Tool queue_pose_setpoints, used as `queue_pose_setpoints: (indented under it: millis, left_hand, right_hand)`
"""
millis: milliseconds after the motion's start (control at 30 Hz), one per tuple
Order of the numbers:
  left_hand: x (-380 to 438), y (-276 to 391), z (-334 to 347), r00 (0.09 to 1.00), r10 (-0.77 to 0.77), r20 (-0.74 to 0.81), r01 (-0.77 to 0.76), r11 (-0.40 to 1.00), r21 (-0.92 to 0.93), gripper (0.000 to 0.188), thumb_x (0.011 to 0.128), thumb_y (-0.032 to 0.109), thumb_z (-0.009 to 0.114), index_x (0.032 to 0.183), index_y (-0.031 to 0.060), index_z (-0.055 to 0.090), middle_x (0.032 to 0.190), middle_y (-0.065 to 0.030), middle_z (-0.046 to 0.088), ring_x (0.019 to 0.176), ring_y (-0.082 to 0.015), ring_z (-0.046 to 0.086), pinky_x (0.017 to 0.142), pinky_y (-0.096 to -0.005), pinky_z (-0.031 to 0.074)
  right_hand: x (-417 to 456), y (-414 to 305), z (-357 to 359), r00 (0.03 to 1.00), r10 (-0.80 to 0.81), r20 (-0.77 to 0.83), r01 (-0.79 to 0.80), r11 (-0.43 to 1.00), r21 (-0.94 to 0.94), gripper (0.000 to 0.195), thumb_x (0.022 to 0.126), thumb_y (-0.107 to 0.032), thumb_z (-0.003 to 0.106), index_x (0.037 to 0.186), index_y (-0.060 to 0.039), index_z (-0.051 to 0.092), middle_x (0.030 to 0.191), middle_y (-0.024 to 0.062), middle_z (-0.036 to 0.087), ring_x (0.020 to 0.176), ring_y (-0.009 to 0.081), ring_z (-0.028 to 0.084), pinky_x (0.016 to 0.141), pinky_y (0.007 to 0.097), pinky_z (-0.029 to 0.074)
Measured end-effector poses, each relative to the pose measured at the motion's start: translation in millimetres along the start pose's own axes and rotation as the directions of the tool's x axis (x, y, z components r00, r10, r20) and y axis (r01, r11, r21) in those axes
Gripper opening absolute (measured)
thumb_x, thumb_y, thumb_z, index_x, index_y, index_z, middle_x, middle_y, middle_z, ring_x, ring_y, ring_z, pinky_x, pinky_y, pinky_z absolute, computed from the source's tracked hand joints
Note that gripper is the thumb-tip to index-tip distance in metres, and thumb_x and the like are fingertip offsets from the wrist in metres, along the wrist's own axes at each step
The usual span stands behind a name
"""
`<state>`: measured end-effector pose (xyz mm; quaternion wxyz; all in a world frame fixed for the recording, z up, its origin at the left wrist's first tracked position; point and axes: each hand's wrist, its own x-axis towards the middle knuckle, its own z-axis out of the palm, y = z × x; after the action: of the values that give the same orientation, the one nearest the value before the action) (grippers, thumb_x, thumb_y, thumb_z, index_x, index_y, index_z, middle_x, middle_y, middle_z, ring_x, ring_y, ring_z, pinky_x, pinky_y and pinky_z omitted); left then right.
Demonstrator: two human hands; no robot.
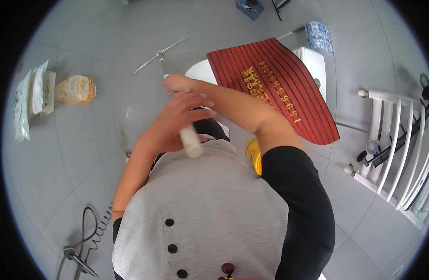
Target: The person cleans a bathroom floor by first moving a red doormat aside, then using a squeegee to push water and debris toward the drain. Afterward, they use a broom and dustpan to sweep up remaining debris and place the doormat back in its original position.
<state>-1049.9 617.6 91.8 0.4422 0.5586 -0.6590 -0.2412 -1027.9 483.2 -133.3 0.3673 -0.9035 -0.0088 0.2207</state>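
A floor squeegee or wiper with a thin metal crossbar (159,54) and a long pale handle (191,140) lies across the view in front of me. My right hand (177,83) is closed around its shaft, near the crossbar end. Closer to my body, my left hand (177,117) is loosely around the handle, fingers spread over it and the thumb partly behind. The handle's butt end sticks out below the left hand, in front of my grey shirt, and looks blurred. The crossbar stands out over a grey tiled surface (137,31).
A red, black-striped mat (228,68) bearing writing covers part of a white toilet (202,71). A yellow container (253,154) is by my right elbow. A white towel rack (389,99) stands right; packages (76,90) and a coiled shower hose (95,238) are left.
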Motion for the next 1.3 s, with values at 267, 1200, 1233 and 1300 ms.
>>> queue_pose_setpoints:
  millis: [267, 1200, 1233, 1300]
  left_hand:
    - [23, -30, -10, 0.935, 0.098, -0.341, -0.074, 0.994, 0.083, 0.033, 0.083, 0.023, 0.067, 0.065, 0.0053, 0.045, 0.057, -0.0062, 0.047, 0.053, -0.0253, 0.050, 0.060, -0.0354, 0.048]
    - [-10, -41, -98, 0.864, 0.178, -0.471, -0.156, 0.984, 0.085, 0.025, 0.090, 0.011, 0.056, 0.070, 0.0051, 0.042, 0.056, -0.0050, 0.047, 0.048, -0.0166, 0.044, 0.057, -0.0390, 0.047]
    - [-17, -33, -104, 0.855, 0.168, -0.490, -0.155, 0.986, 0.069, 0.025, 0.090, 0.011, 0.056, 0.070, 0.0053, 0.042, 0.056, -0.0047, 0.046, 0.048, -0.0160, 0.043, 0.056, -0.0382, 0.047]
    - [-35, -23, -123, 0.829, 0.152, -0.538, -0.184, 0.983, -0.005, 0.025, 0.091, 0.012, 0.055, 0.070, 0.0057, 0.042, 0.055, -0.0041, 0.045, 0.046, -0.0148, 0.041, 0.054, -0.0367, 0.045]
  right_hand:
    - [-129, 56, 14, 0.815, 0.467, -0.343, 0.279, 0.202, 0.939, 0.044, 0.091, -0.026, 0.056, 0.127, -0.0058, 0.042, 0.108, 0.0076, 0.054, 0.096, 0.0180, 0.054, 0.071, 0.0303, 0.052]
    - [-405, 74, -129, 0.330, 0.610, -0.720, -0.748, 0.635, 0.194, 0.038, 0.075, -0.037, 0.072, 0.089, -0.0032, 0.064, 0.072, 0.0117, 0.056, 0.062, 0.0254, 0.049, 0.063, 0.0340, 0.043]
    - [-388, 64, -136, 0.378, 0.547, -0.747, -0.729, 0.673, 0.124, 0.037, 0.075, -0.036, 0.073, 0.088, -0.0030, 0.063, 0.072, 0.0119, 0.055, 0.062, 0.0259, 0.048, 0.063, 0.0338, 0.043]
    - [-370, 20, -159, 0.393, 0.498, -0.773, -0.704, 0.704, 0.096, 0.036, 0.076, -0.035, 0.072, 0.086, -0.0020, 0.061, 0.074, 0.0127, 0.054, 0.064, 0.0282, 0.048, 0.063, 0.0345, 0.042]
